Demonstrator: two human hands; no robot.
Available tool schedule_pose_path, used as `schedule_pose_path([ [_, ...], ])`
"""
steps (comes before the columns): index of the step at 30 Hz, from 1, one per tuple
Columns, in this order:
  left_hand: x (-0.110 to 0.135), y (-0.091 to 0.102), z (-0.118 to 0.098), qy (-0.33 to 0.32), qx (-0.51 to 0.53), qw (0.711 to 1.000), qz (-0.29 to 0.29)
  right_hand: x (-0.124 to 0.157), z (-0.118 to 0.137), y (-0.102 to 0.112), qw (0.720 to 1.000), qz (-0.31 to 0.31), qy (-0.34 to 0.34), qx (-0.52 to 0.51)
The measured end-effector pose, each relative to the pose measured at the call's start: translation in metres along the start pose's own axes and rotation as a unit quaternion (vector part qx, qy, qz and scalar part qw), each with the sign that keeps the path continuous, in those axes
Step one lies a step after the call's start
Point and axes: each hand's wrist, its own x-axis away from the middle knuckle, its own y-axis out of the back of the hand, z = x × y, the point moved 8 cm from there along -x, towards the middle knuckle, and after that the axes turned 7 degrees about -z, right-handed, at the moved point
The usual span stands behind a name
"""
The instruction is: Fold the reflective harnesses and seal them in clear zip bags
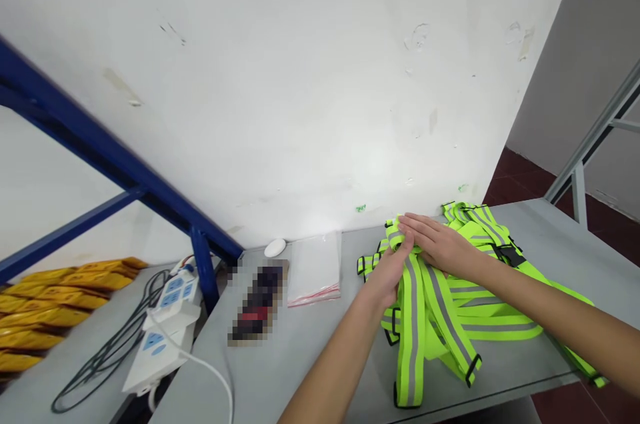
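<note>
Hi-vis vest [413, 337] is being held on counter [550, 237], folded strap [395, 237] being clamped by L hand [383, 281] & R hand [437, 245], together; risk: strap slipping if grip loosens, loose buckles [473, 371] snagging.

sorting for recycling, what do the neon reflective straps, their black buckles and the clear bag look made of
The neon reflective straps look like matt synthetic webbing, perhaps polyester, with a grey reflective strip along them. The black buckles seem moulded plastic, dull-finished. The clear bag looks like thin glossy plastic film, judging by its sheen and red-lined seal.
</note>
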Motion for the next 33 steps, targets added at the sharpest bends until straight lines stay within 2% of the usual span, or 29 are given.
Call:
schedule_pose_path([
  [3, -0.002, 0.002, 0.002, 0.01, -0.01, 1.0, -0.001, 0.0, 0.006, 0.006, 0.994, 0.058, -0.036, -0.085],
  [5, -0.003, 0.005, 0.001, 0.007, -0.025, 1.0, 0.001, 0.0, 0.006, 0.009, 0.979, 0.077, -0.092, -0.166],
  [6, -0.004, 0.007, 0.0, 0.0, -0.032, 0.999, 0.001, 0.0, 0.003, 0.011, 0.969, 0.062, -0.134, -0.198],
  [9, -0.007, 0.01, -0.008, -0.029, -0.051, 0.998, 0.005, 0.0, -0.02, 0.014, 0.936, -0.038, -0.27, -0.223],
  [11, -0.008, 0.013, -0.012, -0.044, -0.067, 0.997, 0.006, -0.001, -0.033, 0.007, 0.914, -0.055, -0.328, -0.232],
  [14, -0.008, 0.017, -0.014, -0.043, -0.091, 0.995, 0.016, -0.006, -0.041, -0.013, 0.887, 0.04, -0.35, -0.299],
  [16, -0.005, 0.017, -0.016, -0.038, -0.115, 0.992, 0.029, -0.009, -0.035, -0.022, 0.863, 0.133, -0.33, -0.36],
  [18, -0.002, 0.013, -0.02, -0.042, -0.14, 0.988, 0.052, -0.012, -0.027, -0.025, 0.83, 0.197, -0.315, -0.416],
  [19, 0.001, 0.009, -0.023, -0.047, -0.148, 0.985, 0.07, -0.013, -0.025, -0.025, 0.816, 0.207, -0.319, -0.435],
  [21, 0.005, 0.001, -0.027, -0.048, -0.15, 0.981, 0.112, -0.015, -0.026, -0.023, 0.807, 0.193, -0.342, -0.441],
  [23, 0.006, -0.002, -0.028, -0.037, -0.138, 0.981, 0.133, -0.016, -0.027, -0.022, 0.819, 0.172, -0.355, -0.417],
  [24, 0.005, -0.001, -0.027, -0.029, -0.131, 0.982, 0.131, -0.017, -0.028, -0.021, 0.834, 0.159, -0.352, -0.393],
  [27, -0.002, 0.008, -0.023, -0.016, -0.109, 0.989, 0.101, -0.021, -0.029, -0.014, 0.907, 0.092, -0.317, -0.262],
  [29, -0.006, 0.013, -0.017, -0.008, -0.104, 0.991, 0.081, -0.023, -0.026, -0.007, 0.946, 0.049, -0.285, -0.149],
  [33, -0.004, 0.012, 0.006, 0.041, -0.098, 0.989, 0.098, -0.023, -0.019, -0.002, 0.974, -0.001, -0.227, 0.002],
])
